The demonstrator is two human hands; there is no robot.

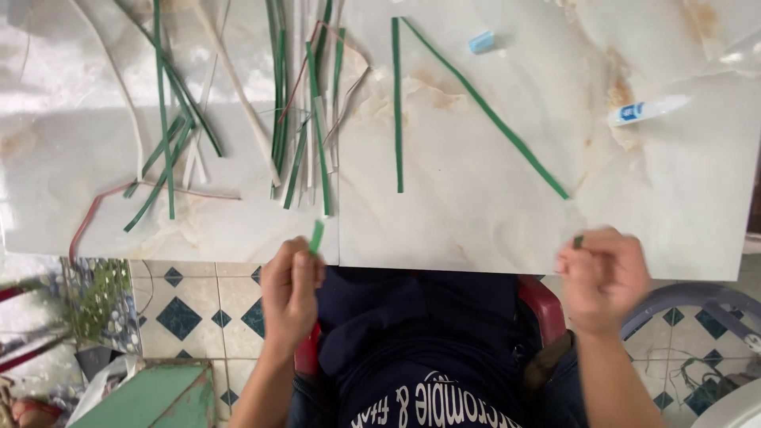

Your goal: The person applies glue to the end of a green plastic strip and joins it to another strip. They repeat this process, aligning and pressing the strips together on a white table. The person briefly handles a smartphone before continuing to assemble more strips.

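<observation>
We held our left hand [290, 290] closed at the near edge of the marble-patterned table [476, 198], its fingers pinched on the end of a short green strip [317, 235] that stuck up past our knuckles and over the table edge. Our right hand [604, 277] was curled into a loose fist off to the other side, well apart from the left, and a small green tip [579, 241] showed between its thumb and forefinger; whether that tip belonged to the same strip as the left one we could not tell.

Just beyond our right hand, a long green strip [485, 108] lay slantwise on the table, its near end close to our right knuckles. Beside it a straight green strip [398, 103] ran away from us, the far ends of the two nearly meeting. Farther left lay a loose pile of green and pale strips [238, 103], crossing one another, with a reddish cord [95, 214] curving at its near left edge.

Near the far edge sat a small light-blue piece [481, 41], and off to the right a white tube with a blue mark [646, 111] lay on its side.

Below the table edge we saw our dark shirt [412, 341], a red seat [547, 305] under us, and the diamond-patterned floor tiles [190, 309].
</observation>
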